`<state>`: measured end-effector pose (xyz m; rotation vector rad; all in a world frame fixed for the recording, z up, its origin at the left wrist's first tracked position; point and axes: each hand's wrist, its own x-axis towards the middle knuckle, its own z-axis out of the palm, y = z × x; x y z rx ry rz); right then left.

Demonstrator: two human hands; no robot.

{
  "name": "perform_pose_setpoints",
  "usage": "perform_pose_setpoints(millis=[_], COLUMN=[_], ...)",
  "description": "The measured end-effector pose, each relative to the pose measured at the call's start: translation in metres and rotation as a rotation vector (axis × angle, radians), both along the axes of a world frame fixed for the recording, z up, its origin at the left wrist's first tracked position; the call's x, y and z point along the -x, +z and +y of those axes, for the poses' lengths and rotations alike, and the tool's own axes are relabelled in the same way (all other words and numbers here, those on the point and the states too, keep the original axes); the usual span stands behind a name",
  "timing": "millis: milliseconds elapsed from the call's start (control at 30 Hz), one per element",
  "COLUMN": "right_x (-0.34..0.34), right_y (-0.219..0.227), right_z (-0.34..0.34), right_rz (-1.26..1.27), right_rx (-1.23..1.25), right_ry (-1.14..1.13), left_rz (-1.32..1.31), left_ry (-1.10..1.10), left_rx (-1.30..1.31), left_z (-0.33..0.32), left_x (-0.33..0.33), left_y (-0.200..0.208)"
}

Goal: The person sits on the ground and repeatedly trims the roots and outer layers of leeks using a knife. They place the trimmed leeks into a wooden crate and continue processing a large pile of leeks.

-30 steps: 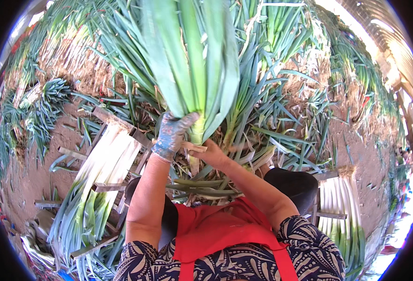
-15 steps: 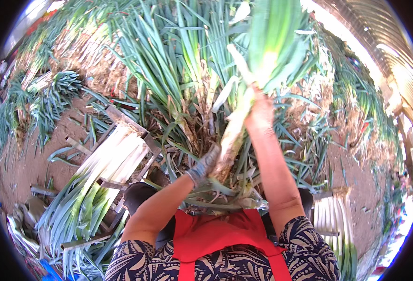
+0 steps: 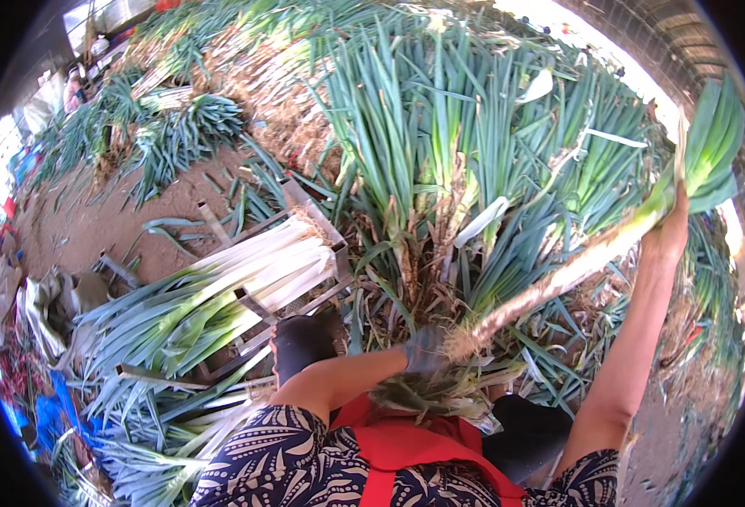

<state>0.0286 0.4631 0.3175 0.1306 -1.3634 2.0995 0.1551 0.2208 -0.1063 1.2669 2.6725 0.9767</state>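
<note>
A long leek (image 3: 558, 283) slants up to the right across my front, its dirty pale shaft ending in a brown root tuft at the lower left. My right hand (image 3: 668, 232) is closed round it just under the green leaves, arm stretched out. At the root end is my left hand (image 3: 425, 349) in a grey glove, right beside the roots; its fingers are too hidden to read. Over my lap lie stripped leek leaves (image 3: 440, 389) on a red apron (image 3: 414, 444). Directly ahead stand uncleaned leeks (image 3: 406, 194), upright in a dense clump.
To the left, a metal rack (image 3: 309, 203) holds a stack of cleaned white leeks (image 3: 262, 262). More leeks (image 3: 191, 127) lie piled farther back on the brown dirt floor (image 3: 76, 228). Blue plastic (image 3: 51, 414) sits at the lower left.
The leek has swung from nearly upright to a slant toward the right, my right hand moving outward with it. My left hand has slid to the root end. The whole view has shifted.
</note>
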Motion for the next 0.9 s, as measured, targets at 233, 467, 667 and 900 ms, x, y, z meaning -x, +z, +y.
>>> perform_pose_setpoints(millis=[233, 467, 667, 900], right_x=[-0.071, -0.102, -0.083, -0.119], right_y=[-0.192, -0.3, -0.294, -0.285], right_z=[-0.079, -0.186, -0.166, -0.16], right_rz=[-0.446, -0.329, -0.358, -0.44], right_rx=[-0.259, -0.321, -0.661, -0.663], right_ry=[0.018, 0.491, 0.488, 0.258], left_rz=[-0.724, -1.114, -1.113, -1.131], left_ry=[0.259, 0.38, 0.366, 0.44], left_rx=[-1.118, -1.296, -1.223, -1.216], left_z=[-0.051, -0.069, -0.081, -0.057], left_x=[0.091, 0.063, 0.068, 0.057], left_y=[0.119, 0.139, 0.122, 0.116])
